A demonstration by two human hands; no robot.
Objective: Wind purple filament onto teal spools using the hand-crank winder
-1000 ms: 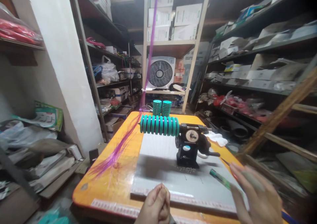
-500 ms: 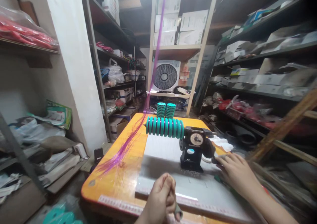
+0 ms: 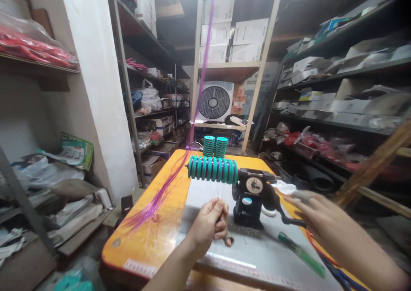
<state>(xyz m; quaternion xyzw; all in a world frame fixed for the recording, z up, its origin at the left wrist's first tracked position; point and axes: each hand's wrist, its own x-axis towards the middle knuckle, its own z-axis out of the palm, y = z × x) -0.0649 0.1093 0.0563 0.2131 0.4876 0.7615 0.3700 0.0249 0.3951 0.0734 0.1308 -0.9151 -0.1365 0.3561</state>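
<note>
A black hand-cranked winder (image 3: 248, 201) stands on a grey board (image 3: 202, 201), with a row of green spools (image 3: 212, 169) on its shaft. My left hand (image 3: 213, 222) is pinched on fine thread below the spools, in front of the winder. Over the crank handle (image 3: 293, 221) at the right, my right hand (image 3: 310, 207) is blurred, its fingers stretched to the left; any contact with the crank cannot be made out. Purple strands (image 3: 154, 196) lie along the table's left side and rise upward behind the spools.
Two stacks of green spools (image 3: 209, 146) stand at the far edge of the orange table (image 3: 125, 244). A green-handled tool (image 3: 302, 254) lies at the board's right. Behind are a box fan (image 3: 214, 102) and loaded shelves on both sides.
My left hand has moved up toward the spools. The crank has swung lower right, my right hand has shifted slightly up and right, and the green-handled tool is now uncovered.
</note>
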